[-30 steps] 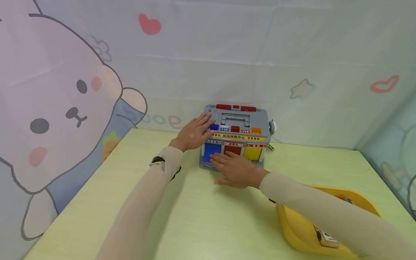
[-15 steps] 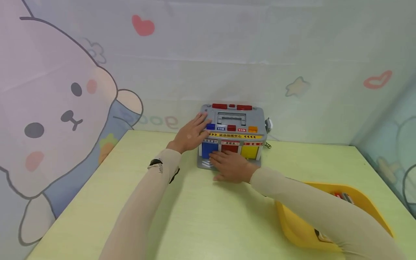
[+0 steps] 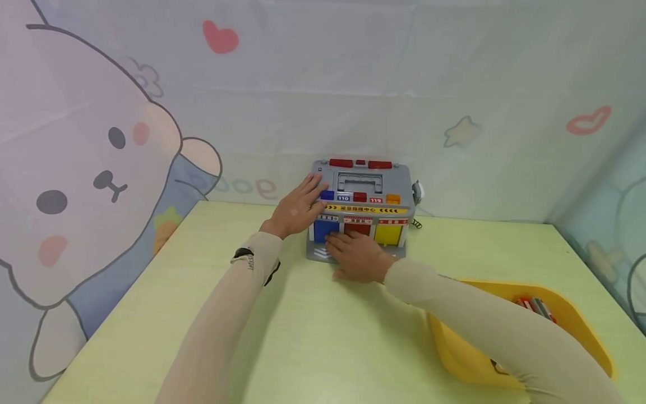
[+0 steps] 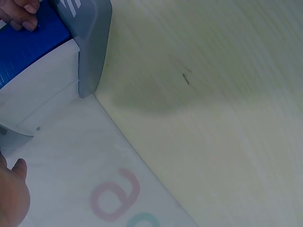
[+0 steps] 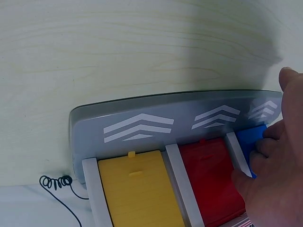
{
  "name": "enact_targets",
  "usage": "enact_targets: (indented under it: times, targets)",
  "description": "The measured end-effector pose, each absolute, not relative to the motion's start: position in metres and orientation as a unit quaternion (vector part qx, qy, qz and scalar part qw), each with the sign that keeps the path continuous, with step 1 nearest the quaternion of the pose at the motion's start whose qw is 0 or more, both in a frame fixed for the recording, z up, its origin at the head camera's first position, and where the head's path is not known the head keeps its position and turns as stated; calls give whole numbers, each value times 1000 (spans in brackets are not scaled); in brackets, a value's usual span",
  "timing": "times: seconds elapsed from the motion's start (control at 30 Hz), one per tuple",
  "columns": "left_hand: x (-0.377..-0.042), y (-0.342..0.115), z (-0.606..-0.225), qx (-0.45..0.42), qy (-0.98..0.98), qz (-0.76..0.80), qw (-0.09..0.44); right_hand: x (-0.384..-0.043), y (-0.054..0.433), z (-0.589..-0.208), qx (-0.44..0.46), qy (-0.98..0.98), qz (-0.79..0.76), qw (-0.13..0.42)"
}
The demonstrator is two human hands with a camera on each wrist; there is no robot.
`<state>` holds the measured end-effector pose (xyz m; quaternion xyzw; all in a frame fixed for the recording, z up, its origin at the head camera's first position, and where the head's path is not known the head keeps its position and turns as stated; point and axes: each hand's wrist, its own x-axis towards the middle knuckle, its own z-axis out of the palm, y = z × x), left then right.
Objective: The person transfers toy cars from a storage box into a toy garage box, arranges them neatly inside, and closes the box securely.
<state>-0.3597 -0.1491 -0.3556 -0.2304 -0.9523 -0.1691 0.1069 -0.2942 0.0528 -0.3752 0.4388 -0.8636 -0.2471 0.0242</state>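
A grey toy rescue garage point(image 3: 398, 182) stands on the table against the backdrop, its blue door point(image 3: 325, 230), red door point(image 5: 208, 179) and yellow door point(image 5: 137, 194) all down. My left hand point(image 3: 295, 212) rests on the roof's left end, fingers straight, next to the blue button point(image 3: 327, 195). Across the lower front reaches my right hand point(image 3: 357, 256), its extended fingertips on the blue door and its palm covering part of the red one. In the left wrist view, those right fingertips point(image 4: 29, 22) touch the blue panel. Neither hand grips anything.
At the front right, a yellow tray point(image 3: 449, 356) holds toy vehicles point(image 3: 537, 307), partly hidden by the right sleeve. A coiled black cord point(image 5: 57, 182) lies beside the garage's right end. A printed cloth backdrop point(image 3: 313, 84) rises behind the table.
The blue door, tilted outward at its bottom a second ago, now lies flush under my right fingers. My left hand stays on the roof. The view has shifted slightly.
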Motion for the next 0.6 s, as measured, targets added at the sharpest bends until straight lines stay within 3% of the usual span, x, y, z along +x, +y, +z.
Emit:
enact_targets:
  times: [0.6]
  targets:
    - [-359,-146,-357,-223,-950,-186,115,-299,52,-381,422,-873,-243,22]
